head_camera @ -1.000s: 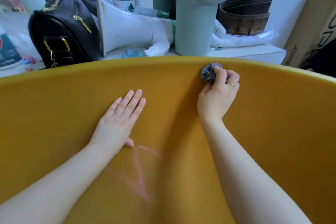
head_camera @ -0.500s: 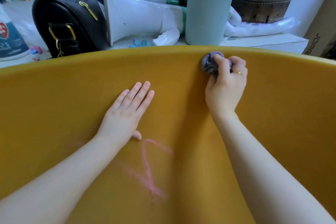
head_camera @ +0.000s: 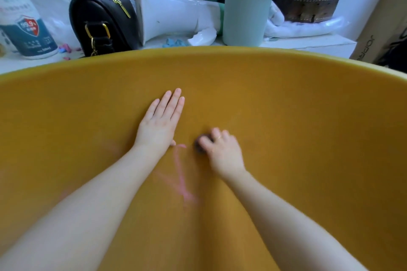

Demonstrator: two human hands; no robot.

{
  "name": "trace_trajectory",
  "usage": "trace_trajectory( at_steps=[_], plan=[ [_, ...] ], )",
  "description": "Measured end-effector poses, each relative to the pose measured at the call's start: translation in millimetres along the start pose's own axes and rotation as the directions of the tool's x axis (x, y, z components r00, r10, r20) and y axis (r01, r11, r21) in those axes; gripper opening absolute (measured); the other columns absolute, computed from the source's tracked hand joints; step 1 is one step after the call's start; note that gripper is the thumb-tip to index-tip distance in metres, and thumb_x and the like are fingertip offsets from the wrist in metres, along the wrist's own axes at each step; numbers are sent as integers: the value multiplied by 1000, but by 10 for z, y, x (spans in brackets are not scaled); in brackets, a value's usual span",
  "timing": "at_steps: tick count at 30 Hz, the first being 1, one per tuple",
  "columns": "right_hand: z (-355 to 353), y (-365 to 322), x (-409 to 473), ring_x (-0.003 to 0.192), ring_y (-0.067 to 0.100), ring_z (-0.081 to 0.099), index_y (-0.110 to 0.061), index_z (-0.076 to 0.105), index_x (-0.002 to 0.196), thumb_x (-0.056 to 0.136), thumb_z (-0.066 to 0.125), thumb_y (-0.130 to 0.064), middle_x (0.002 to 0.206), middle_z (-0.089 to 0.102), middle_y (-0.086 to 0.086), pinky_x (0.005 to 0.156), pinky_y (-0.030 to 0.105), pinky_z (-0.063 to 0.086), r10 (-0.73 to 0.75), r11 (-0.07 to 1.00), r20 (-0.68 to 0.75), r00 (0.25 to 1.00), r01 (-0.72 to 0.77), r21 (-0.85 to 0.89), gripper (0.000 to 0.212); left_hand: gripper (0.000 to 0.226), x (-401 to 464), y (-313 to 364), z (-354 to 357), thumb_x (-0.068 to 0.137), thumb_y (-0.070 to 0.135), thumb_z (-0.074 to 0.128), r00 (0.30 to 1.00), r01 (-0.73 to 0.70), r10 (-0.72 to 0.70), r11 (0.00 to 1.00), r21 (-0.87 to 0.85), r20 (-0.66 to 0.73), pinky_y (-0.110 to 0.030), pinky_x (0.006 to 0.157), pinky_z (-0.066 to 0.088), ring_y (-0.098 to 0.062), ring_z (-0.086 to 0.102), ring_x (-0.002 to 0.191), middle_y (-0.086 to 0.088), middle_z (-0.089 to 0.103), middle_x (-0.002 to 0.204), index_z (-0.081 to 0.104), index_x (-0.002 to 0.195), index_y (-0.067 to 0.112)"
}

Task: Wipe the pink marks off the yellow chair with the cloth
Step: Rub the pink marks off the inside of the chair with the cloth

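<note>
Cluttered desk (head_camera: 308, 43) lies beyond the yellow chair (head_camera: 308, 127) rim, ahead of both hands. Left hand (head_camera: 160, 125) is pressed flat. Right hand (head_camera: 222, 152) grips the cloth (head_camera: 199, 146), beside smeared pink marks (head_camera: 181, 174).

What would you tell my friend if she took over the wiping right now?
Left hand: flat on the yellow chair, fingers straight, holding nothing.
Right hand: grip closed on the balled grey cloth, pressed to the chair just right of the pink marks.
Done: no marks visibly gone here.
Left: rub out the pink lines between the arms, and a fainter smear by the left forearm.
</note>
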State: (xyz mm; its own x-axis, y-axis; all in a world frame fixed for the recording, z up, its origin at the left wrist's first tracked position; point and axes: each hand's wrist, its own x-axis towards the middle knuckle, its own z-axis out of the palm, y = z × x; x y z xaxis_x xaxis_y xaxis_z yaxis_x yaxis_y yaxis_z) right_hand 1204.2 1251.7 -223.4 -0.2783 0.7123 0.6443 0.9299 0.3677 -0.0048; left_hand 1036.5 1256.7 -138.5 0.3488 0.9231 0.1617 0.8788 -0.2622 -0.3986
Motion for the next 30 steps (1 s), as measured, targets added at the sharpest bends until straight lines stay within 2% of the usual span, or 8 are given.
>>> trace_trajectory(
  at_steps=[3, 7, 13, 19, 21, 25, 28, 30],
  plan=[
    [-217, 489, 340, 62, 29, 51, -18, 69, 83, 65, 56, -3, 95, 62, 17, 53, 29, 40, 186, 981, -212, 959, -193, -12, 27, 134, -227, 40, 121, 33, 60, 85, 1000, 13, -13, 1000, -7, 25, -38, 111, 27, -28, 36, 137, -16, 30, 150, 33, 142, 1],
    [-175, 526, 454, 63, 31, 52, -11, 70, 84, 71, 45, 2, 93, 63, 21, 54, 31, 43, 310, 950, -337, 889, -300, 85, 31, 141, -381, 66, 335, 57, 66, 72, 978, -60, 61, 998, -12, 202, -35, 114, -8, -30, -13, 144, -17, -35, 141, -23, 137, 0],
    [263, -205, -388, 64, 27, 50, -15, 68, 93, 78, 42, -12, 97, 64, 12, 56, 30, 45, 67, 973, -8, 998, -63, 222, 31, 151, -309, 122, 479, 52, 64, 76, 958, -24, 21, 1000, 7, 287, -37, 107, -18, -34, -30, 136, -19, -51, 123, -34, 130, -4],
    [188, -347, -709, 59, 23, 48, -26, 65, 84, 75, 42, -20, 79, 58, 3, 48, 27, 39, -209, 967, 171, 963, 177, 184, 25, 148, -344, 195, 461, 56, 62, 74, 970, 0, -7, 1000, 31, 242, -37, 106, -20, -33, -23, 140, -19, -50, 126, -33, 133, -5],
    [118, -152, -412, 58, 26, 50, -23, 64, 82, 73, 42, -19, 76, 56, 6, 48, 28, 35, -109, 990, 104, 989, 99, 100, 25, 148, -439, 195, 457, 54, 61, 76, 979, -8, 4, 1000, 22, 202, -37, 110, -16, -29, -13, 144, -16, -39, 138, -29, 137, -3],
    [8, 230, 116, 62, 30, 52, -16, 68, 84, 67, 35, -6, 89, 64, 13, 50, 29, 38, 249, 968, -117, 961, -244, 52, 38, 151, -702, 172, 535, 17, 60, 86, 978, 26, -30, 999, 19, 205, -38, 111, 18, -27, 41, 133, -16, 35, 148, 23, 141, 0],
    [118, 10, -71, 64, 31, 51, -14, 68, 85, 68, 37, -3, 95, 65, 12, 51, 31, 43, 338, 934, -102, 936, -320, 157, 37, 152, -801, 147, 571, 19, 68, 81, 949, 61, -62, 998, 14, 310, -37, 114, 18, -28, 34, 137, -18, 23, 151, 29, 143, -2],
    [170, -303, -464, 62, 29, 50, -17, 67, 87, 69, 40, -9, 93, 64, 11, 50, 31, 43, 224, 954, 38, 974, -227, 195, 34, 148, -819, 153, 565, 42, 70, 76, 944, 44, -45, 999, 10, 327, -36, 116, 2, -27, 5, 145, -18, -7, 155, 1, 147, -2]
  ],
)
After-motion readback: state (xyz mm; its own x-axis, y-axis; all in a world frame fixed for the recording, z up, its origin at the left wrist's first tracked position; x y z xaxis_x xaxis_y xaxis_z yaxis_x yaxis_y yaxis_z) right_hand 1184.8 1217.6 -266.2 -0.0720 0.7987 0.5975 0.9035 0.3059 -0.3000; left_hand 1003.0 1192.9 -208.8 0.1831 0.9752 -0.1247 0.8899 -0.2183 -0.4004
